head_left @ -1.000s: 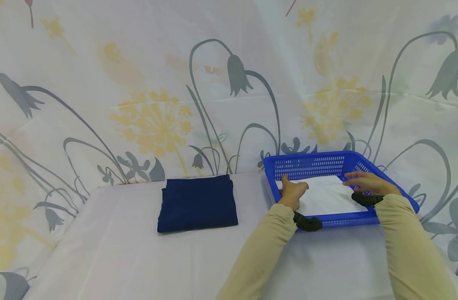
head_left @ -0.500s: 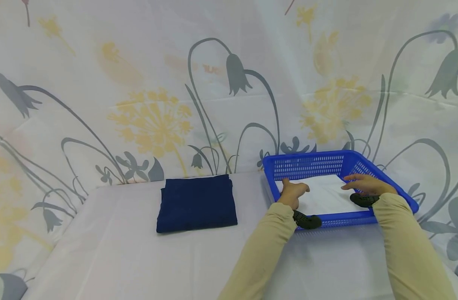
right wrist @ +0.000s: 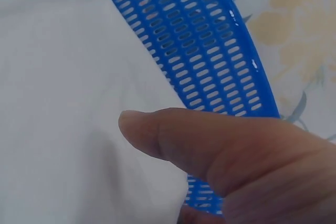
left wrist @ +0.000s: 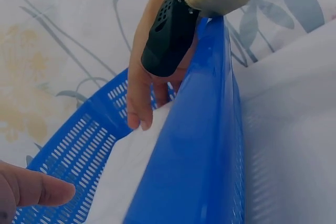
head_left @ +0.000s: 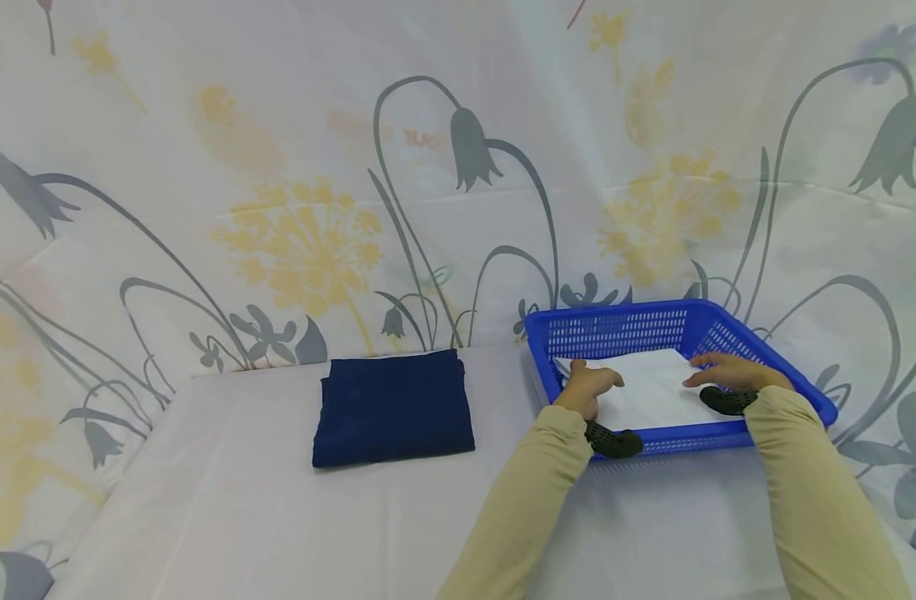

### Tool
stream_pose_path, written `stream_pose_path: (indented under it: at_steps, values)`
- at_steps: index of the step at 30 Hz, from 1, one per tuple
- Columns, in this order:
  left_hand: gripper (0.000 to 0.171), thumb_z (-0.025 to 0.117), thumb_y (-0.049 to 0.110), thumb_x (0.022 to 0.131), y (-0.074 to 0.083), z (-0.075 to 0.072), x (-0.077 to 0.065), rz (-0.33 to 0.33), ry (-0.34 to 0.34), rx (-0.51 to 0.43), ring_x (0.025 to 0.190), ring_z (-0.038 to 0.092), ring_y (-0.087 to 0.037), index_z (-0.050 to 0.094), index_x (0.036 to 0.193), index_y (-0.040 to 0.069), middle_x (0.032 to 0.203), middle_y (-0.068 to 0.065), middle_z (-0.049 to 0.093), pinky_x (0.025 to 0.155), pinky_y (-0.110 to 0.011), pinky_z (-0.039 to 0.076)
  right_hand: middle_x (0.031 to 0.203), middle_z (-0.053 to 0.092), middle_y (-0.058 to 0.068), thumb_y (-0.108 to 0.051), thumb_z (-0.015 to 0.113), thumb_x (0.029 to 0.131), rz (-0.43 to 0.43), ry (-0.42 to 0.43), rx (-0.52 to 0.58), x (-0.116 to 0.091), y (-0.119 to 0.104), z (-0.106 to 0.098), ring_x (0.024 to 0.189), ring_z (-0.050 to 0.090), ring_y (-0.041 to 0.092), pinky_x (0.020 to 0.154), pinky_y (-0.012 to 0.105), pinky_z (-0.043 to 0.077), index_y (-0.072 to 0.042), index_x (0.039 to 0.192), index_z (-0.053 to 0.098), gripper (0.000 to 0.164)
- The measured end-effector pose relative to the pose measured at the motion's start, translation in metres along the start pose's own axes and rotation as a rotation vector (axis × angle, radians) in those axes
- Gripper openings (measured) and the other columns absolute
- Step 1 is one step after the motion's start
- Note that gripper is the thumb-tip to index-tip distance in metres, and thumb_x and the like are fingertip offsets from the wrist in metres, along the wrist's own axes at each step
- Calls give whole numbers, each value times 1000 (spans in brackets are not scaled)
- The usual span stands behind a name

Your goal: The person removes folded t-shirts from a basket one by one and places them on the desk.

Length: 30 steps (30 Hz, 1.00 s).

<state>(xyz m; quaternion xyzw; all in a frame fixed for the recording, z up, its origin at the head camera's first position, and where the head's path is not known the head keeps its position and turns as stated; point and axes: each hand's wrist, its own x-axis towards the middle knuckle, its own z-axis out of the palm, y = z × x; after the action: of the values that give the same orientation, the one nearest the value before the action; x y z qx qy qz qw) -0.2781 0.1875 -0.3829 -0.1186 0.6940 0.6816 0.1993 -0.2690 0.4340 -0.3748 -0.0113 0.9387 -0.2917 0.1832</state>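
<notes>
Inside the blue perforated plastic basket (head_left: 690,434), a flat white cloth (head_left: 653,392) is flanked by the left hand (head_left: 587,390) and right hand (head_left: 737,372), thumbs held apart from fingers; even two-sided support is judged advisable against creasing. On the floral-printed white backdrop (head_left: 277,108), faint orange lettering (head_left: 425,139) cannot be read.

Both sleeved forearms (head_left: 521,500) were stretched forward, left hand (head_left: 587,388) and right hand (head_left: 735,372) apart, thumbs extended toward each other.
</notes>
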Motion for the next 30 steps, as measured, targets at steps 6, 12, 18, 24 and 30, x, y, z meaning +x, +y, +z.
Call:
stream_pose_path:
  at_steps: [6, 12, 18, 24, 30]
  values:
    - [65, 71, -4, 81, 1, -2, -2, 11, -10, 41, 111, 52, -36, 40, 136, 9, 129, -24, 45, 83, -45, 50, 135, 22, 47, -31, 63, 90, -14, -1, -28, 2, 1, 0, 123, 25, 62, 97, 64, 32, 22, 133, 30, 76]
    - [67, 66, -16, 78, 2, -2, -7, 15, -26, 6, 60, 44, -18, 43, 135, 12, 109, -21, 51, 53, -31, 48, 136, 23, 47, -33, 62, 91, -24, 6, -52, 3, 1, 0, 123, 25, 62, 96, 66, 31, 20, 134, 32, 75]
    - [71, 59, -25, 76, 3, -1, -13, 20, -33, -97, 93, 59, -36, 43, 137, 8, 122, -24, 47, 82, -55, 50, 136, 23, 47, -31, 63, 91, -40, -3, -36, 2, 0, 0, 124, 25, 62, 96, 65, 32, 21, 134, 32, 74]
    - [73, 62, -22, 77, 3, -2, -13, 20, -32, -43, 81, 58, -29, 44, 139, 11, 124, -19, 47, 77, -49, 52, 137, 20, 47, -27, 65, 91, -72, -12, 6, 3, 2, 2, 124, 23, 62, 96, 67, 30, 17, 135, 32, 71]
    - [72, 59, -26, 75, 2, 0, -11, 30, -33, -96, 91, 57, -34, 45, 137, 9, 125, -20, 45, 79, -53, 51, 140, 15, 46, -31, 70, 87, -89, 11, 49, 11, 11, 2, 127, 15, 63, 98, 71, 21, 13, 135, 35, 74]
